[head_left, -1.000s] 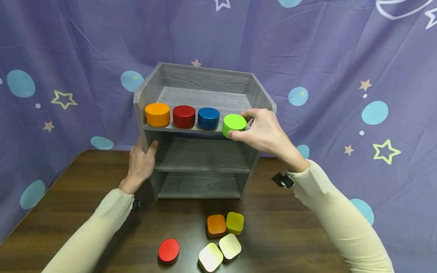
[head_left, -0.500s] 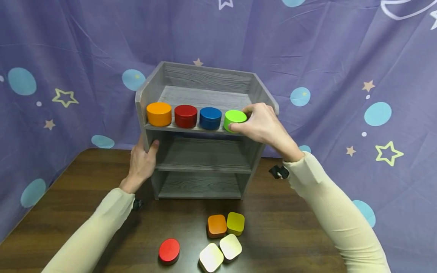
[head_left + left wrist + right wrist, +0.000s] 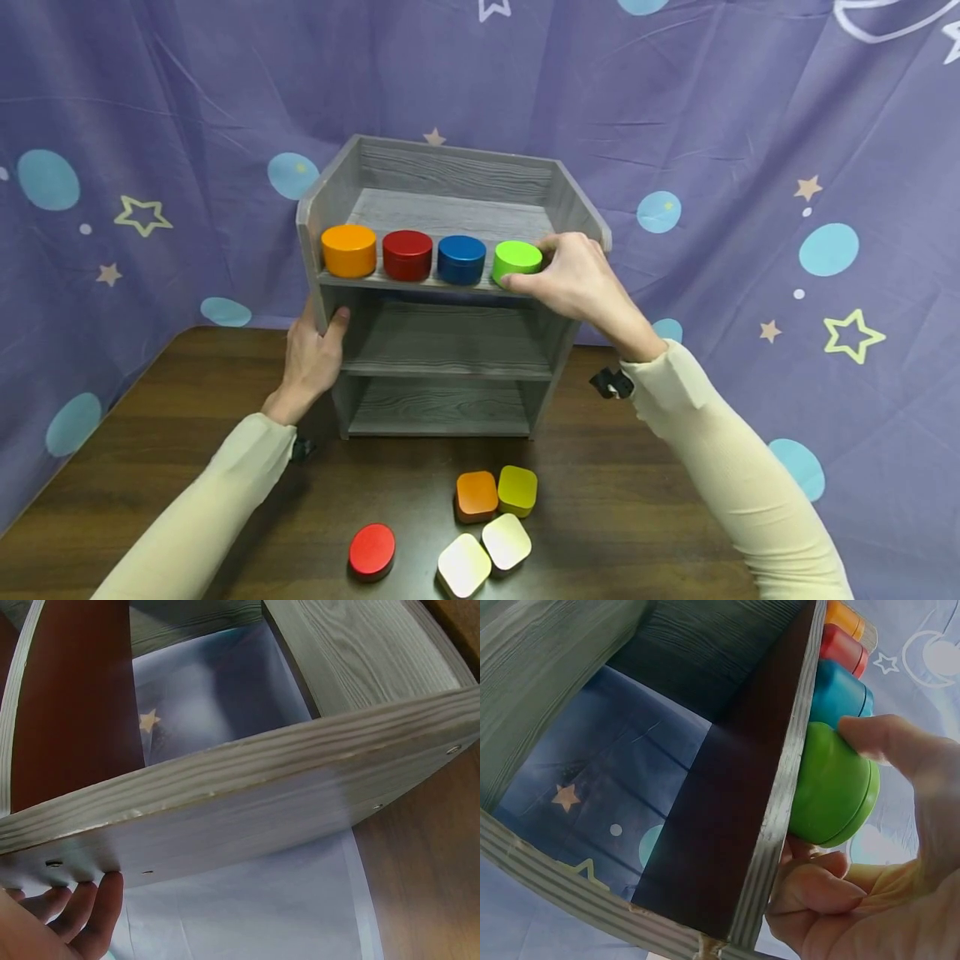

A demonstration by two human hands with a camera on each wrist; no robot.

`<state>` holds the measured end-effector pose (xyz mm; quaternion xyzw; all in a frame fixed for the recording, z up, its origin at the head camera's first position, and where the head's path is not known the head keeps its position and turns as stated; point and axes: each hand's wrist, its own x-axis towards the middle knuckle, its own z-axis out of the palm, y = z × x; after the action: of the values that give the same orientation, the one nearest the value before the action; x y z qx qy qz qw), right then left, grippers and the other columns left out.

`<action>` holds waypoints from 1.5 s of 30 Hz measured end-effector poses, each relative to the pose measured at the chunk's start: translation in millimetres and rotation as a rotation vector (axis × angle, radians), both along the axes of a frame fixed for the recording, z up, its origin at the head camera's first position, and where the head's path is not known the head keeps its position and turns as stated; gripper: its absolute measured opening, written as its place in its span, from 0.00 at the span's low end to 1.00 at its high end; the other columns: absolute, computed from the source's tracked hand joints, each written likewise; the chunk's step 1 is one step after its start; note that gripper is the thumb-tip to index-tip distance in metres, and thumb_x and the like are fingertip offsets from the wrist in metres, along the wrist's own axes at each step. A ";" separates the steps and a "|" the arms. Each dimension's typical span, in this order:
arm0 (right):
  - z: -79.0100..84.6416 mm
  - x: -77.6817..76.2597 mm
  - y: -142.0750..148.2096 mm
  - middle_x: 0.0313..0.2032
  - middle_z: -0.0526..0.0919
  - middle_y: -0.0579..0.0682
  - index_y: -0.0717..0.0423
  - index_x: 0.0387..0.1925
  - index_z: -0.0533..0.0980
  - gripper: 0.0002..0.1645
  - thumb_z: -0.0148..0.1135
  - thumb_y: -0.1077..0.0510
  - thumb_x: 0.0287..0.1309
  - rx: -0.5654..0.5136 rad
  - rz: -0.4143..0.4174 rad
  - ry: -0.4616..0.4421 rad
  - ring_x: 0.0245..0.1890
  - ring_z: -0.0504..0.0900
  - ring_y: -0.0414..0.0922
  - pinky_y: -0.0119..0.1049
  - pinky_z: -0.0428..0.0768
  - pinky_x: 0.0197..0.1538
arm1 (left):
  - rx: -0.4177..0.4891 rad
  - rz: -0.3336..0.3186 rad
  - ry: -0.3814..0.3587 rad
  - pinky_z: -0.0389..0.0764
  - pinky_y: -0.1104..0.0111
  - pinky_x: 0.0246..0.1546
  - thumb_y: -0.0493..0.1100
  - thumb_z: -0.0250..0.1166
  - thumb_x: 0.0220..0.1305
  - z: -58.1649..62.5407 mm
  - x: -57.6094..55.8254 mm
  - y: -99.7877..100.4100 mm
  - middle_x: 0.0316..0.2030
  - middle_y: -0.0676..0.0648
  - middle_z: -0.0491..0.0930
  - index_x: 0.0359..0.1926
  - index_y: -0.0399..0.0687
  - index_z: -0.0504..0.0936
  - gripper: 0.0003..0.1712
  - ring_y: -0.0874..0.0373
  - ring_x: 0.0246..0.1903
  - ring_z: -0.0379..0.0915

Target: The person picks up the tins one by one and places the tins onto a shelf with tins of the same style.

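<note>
A purple curtain (image 3: 480, 83) printed with stars and blue dots hangs behind a dark wooden table (image 3: 637, 500). On the table stands a grey shelf (image 3: 457, 212) with three levels, the upper one bearing a row of round tubs along its front edge: from the left, orange tub (image 3: 349, 250), dark red tub (image 3: 407, 255), blue tub (image 3: 461, 259) and green tub (image 3: 516, 262).

The green tub sits at the right end of the row, just beside the blue one, and the right hand (image 3: 583, 279) has hold of it — thumb at the front, fingers bent round the far side. The left hand (image 3: 311, 354) grips the shelf's left side panel, thumb on the inner face and fingertips against the outer, as the left wrist view shows.

Nearer the person, on the table, lie a bright red tub (image 3: 372, 550) and four square blocks: an orange block (image 3: 476, 493) beside an olive block (image 3: 517, 490), and two cream blocks (image 3: 507, 542) close together in front of them. Pale sleeves (image 3: 735, 450) cover both forearms.
</note>
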<state>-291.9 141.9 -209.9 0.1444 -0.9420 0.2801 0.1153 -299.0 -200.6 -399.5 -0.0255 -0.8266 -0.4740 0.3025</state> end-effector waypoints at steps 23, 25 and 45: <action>-116.2 92.9 -4.9 0.52 0.86 0.54 0.58 0.62 0.81 0.41 0.89 0.52 0.48 -0.442 -0.019 0.191 0.34 0.74 0.48 0.32 0.69 0.41 | 0.008 -0.029 0.012 0.68 0.32 0.72 0.54 0.57 0.78 0.9 0.4 0.1 0.74 0.25 0.73 0.82 0.42 0.66 0.38 0.24 0.73 0.70; -136.2 99.1 -11.2 0.50 0.86 0.52 0.56 0.61 0.82 0.40 0.89 0.51 0.47 -0.457 0.000 0.118 0.34 0.74 0.47 0.31 0.70 0.40 | 0.008 -0.021 0.008 0.69 0.32 0.72 0.54 0.57 0.78 0.9 -0.4 0.2 0.73 0.25 0.74 0.81 0.42 0.66 0.38 0.24 0.73 0.70; -273.7 175.0 -80.1 0.48 0.84 0.43 0.57 0.59 0.82 0.39 0.89 0.49 0.47 -0.480 0.336 -0.461 0.32 0.71 0.24 0.22 0.74 0.39 | 0.032 -0.037 0.007 0.67 0.33 0.74 0.54 0.58 0.78 -1.0 0.3 1.3 0.74 0.25 0.73 0.81 0.40 0.67 0.38 0.24 0.74 0.69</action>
<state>-117.0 61.8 -483.6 0.1992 -0.8138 0.5333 -0.1169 -298.7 -199.3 -400.4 -0.0379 -0.8172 -0.4925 0.2970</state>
